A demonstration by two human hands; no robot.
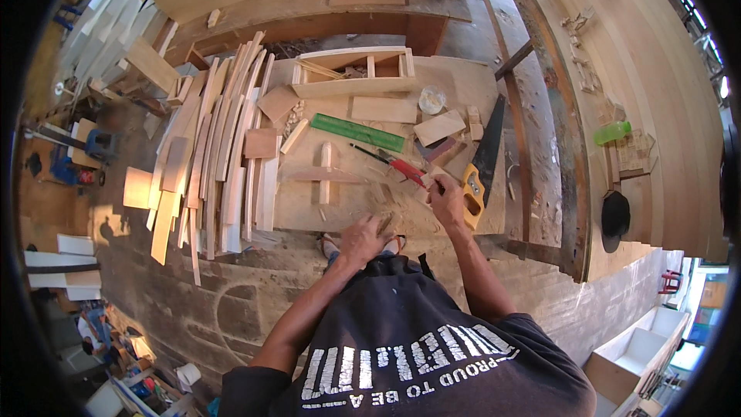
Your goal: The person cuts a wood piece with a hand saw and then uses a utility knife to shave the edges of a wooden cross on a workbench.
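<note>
Far left, a stack of pale wood strips [220,139] fans across the floor. Left hand [363,238] presses on the work board [347,205], fingers spread; what sits beneath them is hard to tell. A green ruler [357,133] lies above. Right hand [446,199] pinches a red-handled tool [401,167], tip hidden. Beside it, a yellow-handled handsaw [482,158].

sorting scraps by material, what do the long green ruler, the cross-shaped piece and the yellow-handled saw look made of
The long green ruler looks like plastic or painted metal: flat, evenly coloured, thin; which one is unclear. The cross-shaped piece looks like bare, unfinished wood, pale and matt like the work board beneath. The yellow-handled saw has a dark blade, probably steel, and a smooth bright handle, likely plastic.
</note>
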